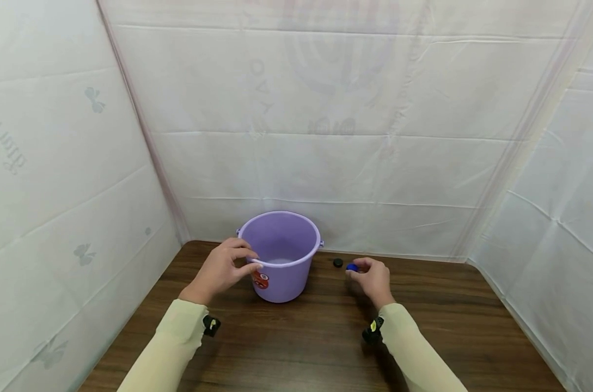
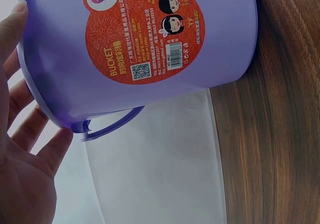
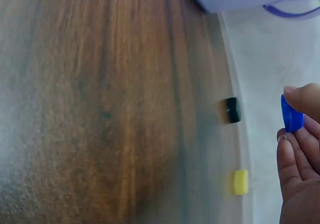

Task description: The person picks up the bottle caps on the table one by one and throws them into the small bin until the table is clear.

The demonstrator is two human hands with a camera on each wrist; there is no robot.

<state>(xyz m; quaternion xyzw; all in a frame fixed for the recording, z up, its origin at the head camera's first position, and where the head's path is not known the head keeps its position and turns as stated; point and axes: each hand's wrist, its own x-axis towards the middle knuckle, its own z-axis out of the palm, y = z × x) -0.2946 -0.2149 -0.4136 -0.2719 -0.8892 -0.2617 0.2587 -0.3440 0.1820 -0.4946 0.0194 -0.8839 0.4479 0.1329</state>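
A purple bucket (image 1: 281,283) with a red label (image 2: 145,31) stands upright on the table toward the back. My left hand (image 1: 220,272) grips its left rim, with the thumb at the near edge and the fingers spread along the rim. To the right of the bucket, my right hand (image 1: 376,279) pinches a blue bottle cap (image 3: 291,115) between thumb and fingers, above the tabletop. A black cap (image 1: 337,262) lies on the table between the bucket and that hand. In the right wrist view a yellow cap (image 3: 241,182) lies beyond the black one; the head view does not show it.
The dark wooden table (image 1: 276,348) meets a white cloth wall (image 1: 355,169) just behind the bucket and caps. More white cloth rises at the left and right. The bucket's handle (image 2: 115,126) hangs at its far side.
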